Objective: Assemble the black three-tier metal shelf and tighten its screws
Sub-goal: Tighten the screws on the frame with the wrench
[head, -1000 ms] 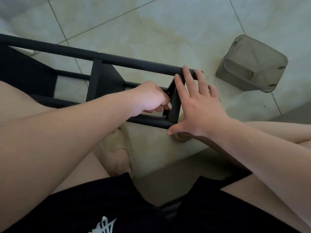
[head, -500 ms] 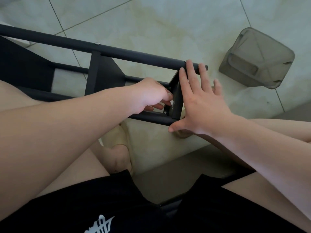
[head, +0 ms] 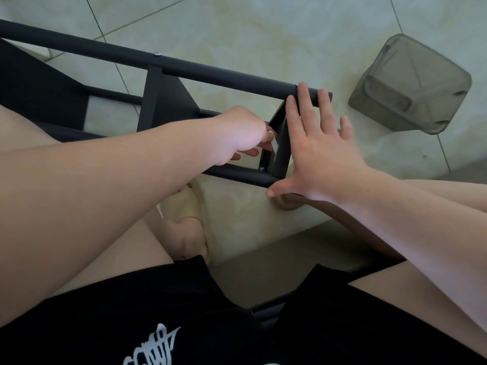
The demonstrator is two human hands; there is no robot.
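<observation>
The left hand (head: 241, 134) is curled, its fingertips tucked against the inner face of the end tier (head: 281, 151) of the black metal shelf (head: 166, 101). A pale sliver shows at the fingertips, but whether it is a tool cannot be told. The right hand (head: 320, 151) lies flat and open against the outer side of that tier. Its straight fingers (head: 303, 109) reach over the upper rail (head: 224, 75) and its thumb is spread along the lower rail (head: 237, 176). Both hands keep the places they had half a second ago; only the left fingers have shifted slightly. A screw (head: 261, 168) sits in the lower rail beside the tier. The shelf lies on its side on the tiled floor (head: 263, 30), and a grey translucent bin (head: 411, 85) is tipped over near its end.
</observation>
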